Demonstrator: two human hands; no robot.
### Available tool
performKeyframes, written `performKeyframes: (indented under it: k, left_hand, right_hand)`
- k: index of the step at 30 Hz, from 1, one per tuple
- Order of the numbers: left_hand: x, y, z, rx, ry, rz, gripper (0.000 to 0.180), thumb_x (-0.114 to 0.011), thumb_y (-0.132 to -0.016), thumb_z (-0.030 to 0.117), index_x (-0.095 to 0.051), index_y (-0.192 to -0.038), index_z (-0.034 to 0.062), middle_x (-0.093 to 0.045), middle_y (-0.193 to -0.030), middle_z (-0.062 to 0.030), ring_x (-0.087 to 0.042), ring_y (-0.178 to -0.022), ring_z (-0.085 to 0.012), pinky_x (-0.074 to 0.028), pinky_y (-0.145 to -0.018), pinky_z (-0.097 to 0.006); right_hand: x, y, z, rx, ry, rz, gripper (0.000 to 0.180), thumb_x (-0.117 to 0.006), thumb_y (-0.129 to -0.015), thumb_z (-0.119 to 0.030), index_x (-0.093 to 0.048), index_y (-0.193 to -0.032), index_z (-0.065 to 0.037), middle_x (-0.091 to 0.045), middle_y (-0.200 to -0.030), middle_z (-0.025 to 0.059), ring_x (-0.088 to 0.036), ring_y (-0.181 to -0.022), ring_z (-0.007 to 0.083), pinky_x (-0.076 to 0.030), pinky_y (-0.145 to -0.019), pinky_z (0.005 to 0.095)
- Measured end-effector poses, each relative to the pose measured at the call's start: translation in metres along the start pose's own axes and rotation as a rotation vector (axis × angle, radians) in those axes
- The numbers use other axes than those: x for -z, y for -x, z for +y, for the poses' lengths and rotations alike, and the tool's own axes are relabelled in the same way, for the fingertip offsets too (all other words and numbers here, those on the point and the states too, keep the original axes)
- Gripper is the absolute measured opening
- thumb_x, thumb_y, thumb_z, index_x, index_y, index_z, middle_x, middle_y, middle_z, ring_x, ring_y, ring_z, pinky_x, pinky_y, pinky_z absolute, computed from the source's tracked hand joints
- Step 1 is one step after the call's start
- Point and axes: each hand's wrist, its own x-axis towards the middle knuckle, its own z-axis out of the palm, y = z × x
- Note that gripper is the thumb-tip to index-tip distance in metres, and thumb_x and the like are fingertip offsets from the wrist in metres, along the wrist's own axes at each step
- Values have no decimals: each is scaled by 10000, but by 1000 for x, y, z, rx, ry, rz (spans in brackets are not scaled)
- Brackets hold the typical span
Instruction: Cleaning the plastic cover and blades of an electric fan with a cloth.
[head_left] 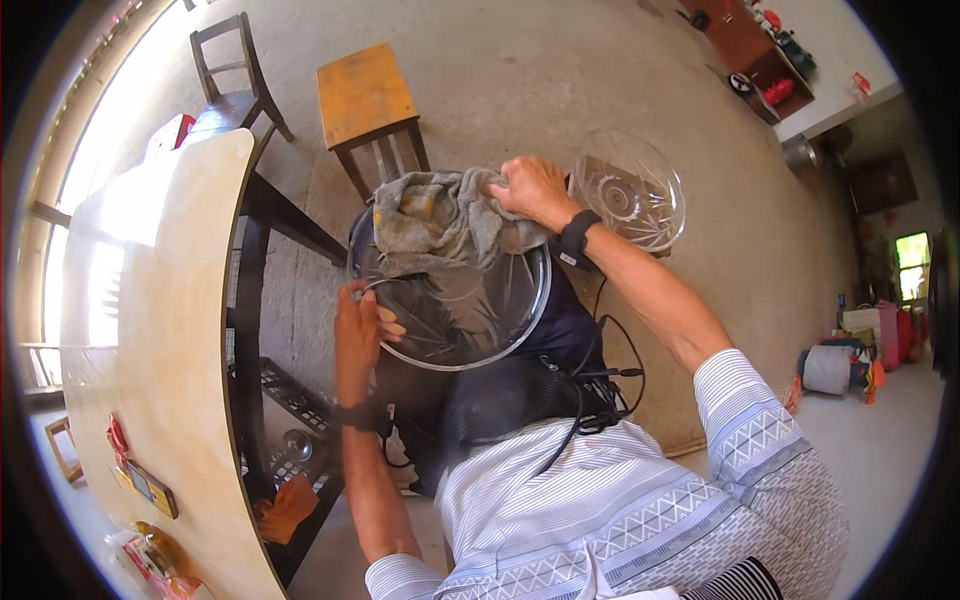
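A large, round, clear glass dish (475, 325) rests over my lap, its patterned surface showing dark clothing beneath. My left hand (360, 325) grips its left rim, fingertips showing through or over the glass. A grey towel (440, 222) with yellowish patches lies bunched over the dish's far side. The towel's right end is gathered in the closed fingers of my right hand (536, 192), at the far right rim. Beyond my right wrist, a second clear glass dish (655, 205) stands on a small, low brown support, apart from both hands.
To my left runs a pale wooden table (165, 320) carrying a yellow-and-black handheld device (150, 490) and a wrapped package (150, 560). Ahead are a small orange-topped stool (368, 95) and a dark wooden chair (235, 95). A black cable (635, 350) loops beside my waist.
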Motion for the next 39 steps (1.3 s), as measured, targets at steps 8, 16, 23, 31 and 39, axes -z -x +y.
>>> performKeyframes:
  k: [8, 16, 23, 31, 39]
  left_hand:
    - [0, 1, -1, -47, -9, 7, 347, -431, -1108, 276, -428, -1280, -25, -639, -755, -100, -692, -584, -184, -559, -485, -269]
    - [0, -7, -11, 22, -5, 14, 336, -451, -1106, 292, -428, -1294, 15, -628, -747, -83, -675, -577, -171, -568, -495, -275]
    - [1, -5, -4, 19, -19, -33, 313, -465, -1091, 262, -409, -1314, 50, -616, -725, -91, -651, -539, -191, -548, -476, -318]
    - [4, 9, -2, 19, -64, 53, 280, -429, -1085, 192, -410, -1293, 5, -640, -716, -127, -667, -524, -216, -539, -450, -328]
    - [-6, -8, -4, 8, 13, 19, 301, -458, -1089, 210, -425, -1315, 13, -652, -708, -102, -679, -543, -201, -539, -461, -316]
  right_hand:
    - [-13, 90, 27, -50, -65, -10, 416, -706, -902, -364, -684, -750, 23, -660, -737, 286, -673, -739, 480, -543, -662, 528]
    - [-10, 82, 23, -13, 95, -35, 378, -657, -920, -318, -704, -754, 19, -673, -722, 272, -689, -672, 439, -547, -612, 531]
    - [-10, 13, -8, 177, 134, 139, 244, -670, -906, -249, -661, -830, -17, -671, -795, 222, -674, -714, 429, -527, -631, 522]
    - [-36, 52, 22, 225, 84, 122, 175, -651, -923, -160, -617, -850, -4, -663, -821, 234, -657, -751, 450, -513, -663, 529]
    - [-29, 109, 52, 71, 25, 93, 275, -629, -940, -244, -658, -788, -16, -660, -730, 257, -663, -689, 455, -517, -630, 545]
